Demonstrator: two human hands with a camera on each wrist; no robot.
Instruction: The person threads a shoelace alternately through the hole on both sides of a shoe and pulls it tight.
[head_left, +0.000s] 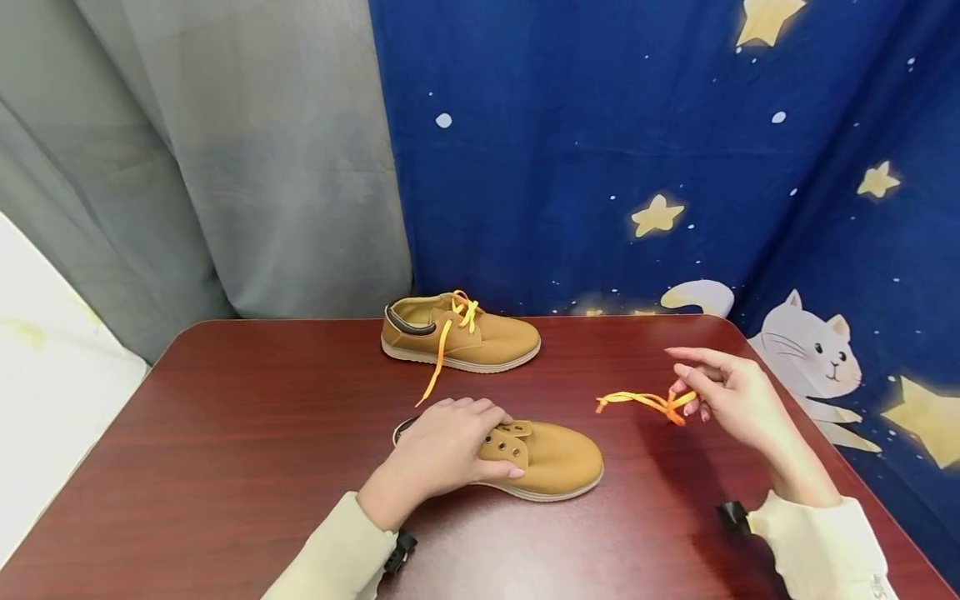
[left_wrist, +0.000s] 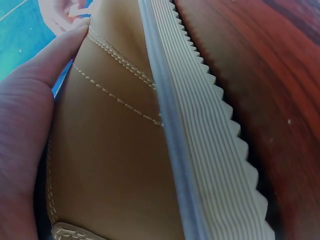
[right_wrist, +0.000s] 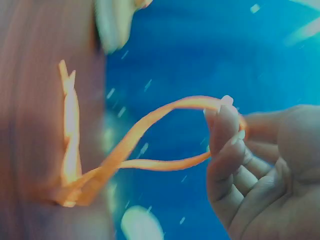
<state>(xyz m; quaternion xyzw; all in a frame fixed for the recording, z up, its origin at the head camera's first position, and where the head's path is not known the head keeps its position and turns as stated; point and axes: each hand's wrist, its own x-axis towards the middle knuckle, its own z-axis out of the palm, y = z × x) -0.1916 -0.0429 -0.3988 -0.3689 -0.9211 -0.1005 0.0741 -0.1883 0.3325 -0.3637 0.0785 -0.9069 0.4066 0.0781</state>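
A tan shoe (head_left: 562, 458) lies on the table with its toe to the right, its eyelets bare of lace. My left hand (head_left: 446, 446) grips it over the opening, thumb along the near side and fingers across the top; the heel is mostly hidden under the hand. In the left wrist view, the stitched side (left_wrist: 115, 160) and ribbed pale sole (left_wrist: 195, 115) fill the middle. To the right, my right hand (head_left: 738, 404) pinches a yellow-orange shoelace (head_left: 633, 397). The right wrist view shows the lace (right_wrist: 72, 125) looping out from between the fingertips, its far end dangling.
A second tan shoe (head_left: 502, 342) stands behind the first, yellow lace (head_left: 442, 354) threaded and one end trailing onto the table. The dark red wooden table (head_left: 247, 442) has its back edge near grey (head_left: 277, 167) and blue star-patterned curtains (head_left: 540, 167).
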